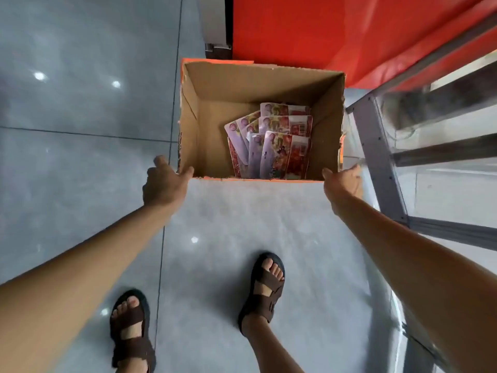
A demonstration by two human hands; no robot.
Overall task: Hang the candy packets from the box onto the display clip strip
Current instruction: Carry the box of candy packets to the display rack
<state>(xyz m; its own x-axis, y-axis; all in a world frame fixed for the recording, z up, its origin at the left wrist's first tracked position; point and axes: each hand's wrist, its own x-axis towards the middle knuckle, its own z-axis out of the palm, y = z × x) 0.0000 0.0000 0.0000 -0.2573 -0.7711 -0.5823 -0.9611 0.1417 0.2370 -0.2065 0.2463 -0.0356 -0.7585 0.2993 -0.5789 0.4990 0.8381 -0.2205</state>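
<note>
An open cardboard box (215,109) with orange outer print stands on the grey floor. Several candy packets (279,146) lie fanned on its bottom toward the right side, printed in red and pale purple. My left hand (164,181) is at the box's near left corner, its thumb touching the rim and its fingers spread beside the outer wall. My right hand (343,181) is at the near right corner, thumb by the rim, fingers reaching along the right wall. Neither hand holds a packet. No clip strip shows in this view.
A red panel (322,28) rises behind the box. A grey metal and glass display frame (382,157) stands close on the right. My feet in brown sandals (265,289) are on the glossy tiled floor (80,130) just in front of the box.
</note>
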